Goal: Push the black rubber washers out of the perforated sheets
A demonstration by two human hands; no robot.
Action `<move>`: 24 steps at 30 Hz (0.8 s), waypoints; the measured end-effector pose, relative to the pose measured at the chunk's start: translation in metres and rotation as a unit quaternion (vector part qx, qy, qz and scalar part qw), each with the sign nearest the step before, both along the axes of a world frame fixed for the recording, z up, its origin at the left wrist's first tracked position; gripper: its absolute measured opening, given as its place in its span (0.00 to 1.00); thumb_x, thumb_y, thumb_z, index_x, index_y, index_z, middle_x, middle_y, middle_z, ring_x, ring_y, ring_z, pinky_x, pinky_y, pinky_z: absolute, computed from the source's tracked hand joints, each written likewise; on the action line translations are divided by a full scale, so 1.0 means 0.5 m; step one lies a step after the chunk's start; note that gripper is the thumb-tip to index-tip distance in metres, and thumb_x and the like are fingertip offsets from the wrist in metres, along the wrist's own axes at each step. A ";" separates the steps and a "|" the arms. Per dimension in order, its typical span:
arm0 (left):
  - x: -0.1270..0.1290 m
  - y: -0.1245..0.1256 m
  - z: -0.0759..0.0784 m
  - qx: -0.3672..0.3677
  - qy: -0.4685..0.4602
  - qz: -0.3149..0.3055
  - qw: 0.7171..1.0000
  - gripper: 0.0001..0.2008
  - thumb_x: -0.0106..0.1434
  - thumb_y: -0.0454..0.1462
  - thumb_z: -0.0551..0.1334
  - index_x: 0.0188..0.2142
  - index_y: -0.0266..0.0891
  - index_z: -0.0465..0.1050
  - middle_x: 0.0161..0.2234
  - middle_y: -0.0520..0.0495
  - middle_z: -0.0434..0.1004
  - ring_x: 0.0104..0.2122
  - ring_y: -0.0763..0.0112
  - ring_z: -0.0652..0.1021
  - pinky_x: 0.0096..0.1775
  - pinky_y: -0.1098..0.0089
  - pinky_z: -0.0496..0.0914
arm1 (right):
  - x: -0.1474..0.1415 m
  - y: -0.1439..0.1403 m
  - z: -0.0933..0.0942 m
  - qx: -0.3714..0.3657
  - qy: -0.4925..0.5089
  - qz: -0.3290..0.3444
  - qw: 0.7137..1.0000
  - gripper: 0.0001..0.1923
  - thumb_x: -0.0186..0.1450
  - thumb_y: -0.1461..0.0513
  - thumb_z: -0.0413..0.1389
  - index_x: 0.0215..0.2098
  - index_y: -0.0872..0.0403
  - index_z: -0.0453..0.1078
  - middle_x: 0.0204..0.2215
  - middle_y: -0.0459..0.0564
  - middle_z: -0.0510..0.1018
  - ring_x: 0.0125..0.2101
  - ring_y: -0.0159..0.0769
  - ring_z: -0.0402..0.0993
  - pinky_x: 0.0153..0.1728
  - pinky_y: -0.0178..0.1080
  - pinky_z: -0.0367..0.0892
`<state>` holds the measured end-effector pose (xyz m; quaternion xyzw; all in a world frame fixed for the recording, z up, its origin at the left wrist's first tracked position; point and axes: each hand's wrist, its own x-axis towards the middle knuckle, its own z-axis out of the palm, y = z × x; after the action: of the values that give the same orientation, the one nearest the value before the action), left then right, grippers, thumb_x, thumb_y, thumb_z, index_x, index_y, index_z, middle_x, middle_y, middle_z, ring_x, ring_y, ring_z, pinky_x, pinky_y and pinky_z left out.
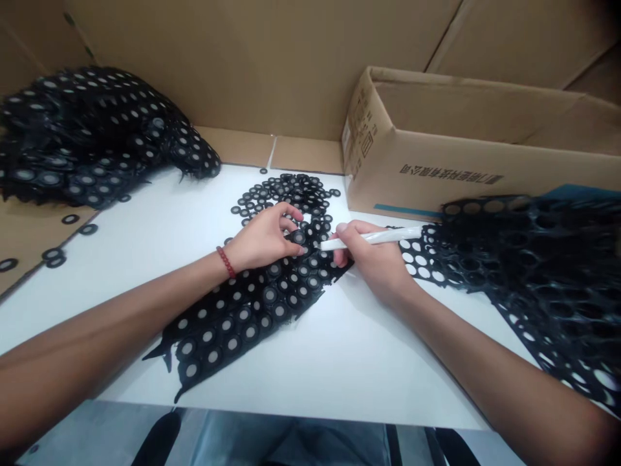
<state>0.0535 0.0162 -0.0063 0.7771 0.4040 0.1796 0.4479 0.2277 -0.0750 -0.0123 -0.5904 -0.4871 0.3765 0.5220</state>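
A black rubber sheet (250,317) dotted with rows of round rings lies slantwise on the white table. My left hand (264,239), with a red bead bracelet at the wrist, is curled over the sheet's far end, thumb and fingers closed around its rings. In my right hand (373,255) is a white pen-like stick (378,238), gripped like a pen, its tip pointing left at the rings by my left fingers. Just beyond my left hand lies a pile of loose black rings (291,188). The stick's exact contact with the sheet cannot be made out.
A large heap of ringed black sheets (97,136) stands at the back left, with a few loose rings (53,255) near it. Punched-out black sheets (533,272) are heaped on the right. Behind them stands an open cardboard box (436,162); cardboard walls the back.
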 end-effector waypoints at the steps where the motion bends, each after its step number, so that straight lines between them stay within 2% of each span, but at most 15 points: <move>1: 0.000 0.000 -0.003 -0.017 -0.024 -0.005 1.000 0.24 0.46 0.36 0.69 0.42 0.40 0.65 0.33 0.52 0.73 0.28 0.74 0.72 0.31 0.73 0.65 | 0.000 0.001 0.000 0.003 -0.006 -0.001 1.000 0.17 0.63 0.56 0.54 0.19 0.55 0.66 0.15 0.43 0.71 0.19 0.27 0.65 0.24 0.31 0.63; 4: -0.001 -0.002 -0.007 -0.061 -0.091 -0.023 0.994 0.19 0.47 0.33 0.68 0.38 0.38 0.63 0.27 0.56 0.70 0.27 0.77 0.70 0.30 0.76 0.63 | 0.001 0.002 0.000 0.006 -0.015 0.004 1.000 0.16 0.63 0.55 0.54 0.21 0.55 0.68 0.15 0.43 0.71 0.19 0.27 0.65 0.24 0.31 0.63; 8: -0.007 0.000 -0.010 -0.106 -0.136 -0.055 0.984 0.17 0.49 0.31 0.66 0.36 0.38 0.62 0.21 0.61 0.63 0.22 0.82 0.64 0.26 0.78 0.60 | 0.002 -0.001 0.003 0.012 -0.028 0.010 0.999 0.16 0.64 0.55 0.53 0.22 0.54 0.70 0.15 0.43 0.71 0.20 0.27 0.66 0.24 0.32 0.64; 17: -0.009 0.007 -0.017 -0.170 -0.172 -0.081 0.967 0.17 0.51 0.29 0.66 0.38 0.38 0.61 0.23 0.59 0.68 0.22 0.81 0.69 0.28 0.77 0.64 | -0.007 -0.005 0.004 0.019 -0.049 0.006 0.999 0.16 0.65 0.56 0.52 0.22 0.54 0.70 0.15 0.43 0.72 0.20 0.27 0.66 0.25 0.32 0.64; 24: -0.012 0.009 -0.016 -0.171 -0.179 -0.070 0.966 0.17 0.50 0.30 0.67 0.37 0.37 0.62 0.20 0.60 0.66 0.19 0.83 0.66 0.23 0.80 0.61 | -0.009 -0.008 0.000 0.037 -0.038 0.015 0.998 0.16 0.65 0.55 0.53 0.23 0.55 0.70 0.16 0.43 0.72 0.20 0.26 0.67 0.24 0.31 0.64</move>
<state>0.0473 0.0207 -0.0144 0.6705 0.2864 0.2122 0.6507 0.2231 -0.0791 -0.0125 -0.5770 -0.5288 0.3431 0.5194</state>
